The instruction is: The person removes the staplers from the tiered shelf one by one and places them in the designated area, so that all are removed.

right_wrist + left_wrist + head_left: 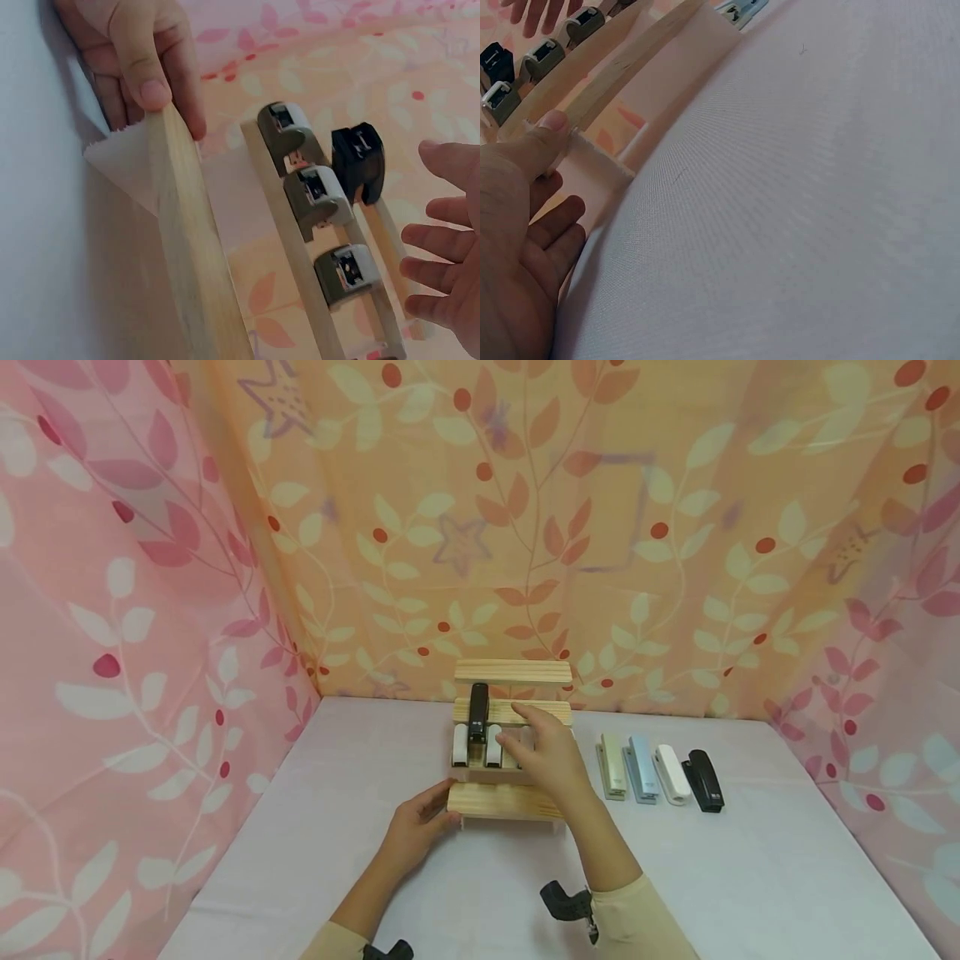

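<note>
A small tiered wooden rack stands on the table. My left hand grips the left end of its lowest, front board, thumb on the edge in the right wrist view. A black stapler stands on the rack toward the back. Three white-and-grey staplers, such as this one, sit in a row along a middle board; my right hand partly covers the rightmost in the head view. That hand hovers over the rack's right side with fingers spread and nothing held, beside the staplers in the right wrist view.
Right of the rack, a pale green stapler, a light blue stapler, a white stapler and another black stapler stand side by side on the white tablecloth. Patterned curtains enclose the back and sides.
</note>
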A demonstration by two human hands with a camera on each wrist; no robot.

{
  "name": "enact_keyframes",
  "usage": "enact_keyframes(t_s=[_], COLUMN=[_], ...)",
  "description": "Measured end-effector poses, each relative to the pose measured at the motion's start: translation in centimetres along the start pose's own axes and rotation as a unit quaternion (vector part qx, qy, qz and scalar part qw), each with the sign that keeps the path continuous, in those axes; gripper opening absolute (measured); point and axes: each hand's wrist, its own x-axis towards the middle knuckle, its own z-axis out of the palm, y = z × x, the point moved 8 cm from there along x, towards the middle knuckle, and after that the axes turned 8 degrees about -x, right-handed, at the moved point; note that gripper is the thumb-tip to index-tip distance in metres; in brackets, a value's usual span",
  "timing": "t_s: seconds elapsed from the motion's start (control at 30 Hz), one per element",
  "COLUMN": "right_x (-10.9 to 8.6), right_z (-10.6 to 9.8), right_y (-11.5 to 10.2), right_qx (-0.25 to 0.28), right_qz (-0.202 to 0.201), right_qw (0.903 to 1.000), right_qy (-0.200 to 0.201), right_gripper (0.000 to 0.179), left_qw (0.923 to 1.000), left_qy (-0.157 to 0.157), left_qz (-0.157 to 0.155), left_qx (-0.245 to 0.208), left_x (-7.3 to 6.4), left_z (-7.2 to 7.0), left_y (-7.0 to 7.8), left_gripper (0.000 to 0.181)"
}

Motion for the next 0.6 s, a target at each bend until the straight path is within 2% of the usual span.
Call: enact_keyframes(t_s=[0.13, 0.23, 0.33, 0.47, 0.6], right_x=[0.4, 0.5, 0.8, 1.1, 1.5], right_z=[1.3, 1.9, 2.6, 3.2, 3.9], right_y=[-0.2, -0.4, -0.6, -1.3, -1.7], right_qx=[-0.009, -0.015, -0.029, -0.053, -0.071], right_qz=[0.001, 0.003, 0.006, 0.001, -0.006], right_qw=[0.9998, 0.9996, 0.9991, 0.9981, 0.9969], right_qy=[-0.019, -0.023, -0.029, -0.031, -0.034], right_gripper=[0.065, 0.07, 0.073, 0.075, 0.075], left_qw=[1.0, 1.0, 1.0, 0.9996, 0.9995], left_qy=[0.001, 0.003, -0.007, -0.025, -0.026], left_qz=[0.002, 0.004, 0.004, 0.01, 0.003], left_qx=[0.003, 0.008, 0.006, 0.009, 0.015], left_x=[0.0, -0.3, -0.4, -0.1, -0.1], left_z=[0.1, 0.3, 0.3, 0.0, 0.0], left_y=[0.1, 1.2, 1.2, 0.2, 0.0], left_gripper=[0.061, 0.06, 0.061, 0.066, 0.065])
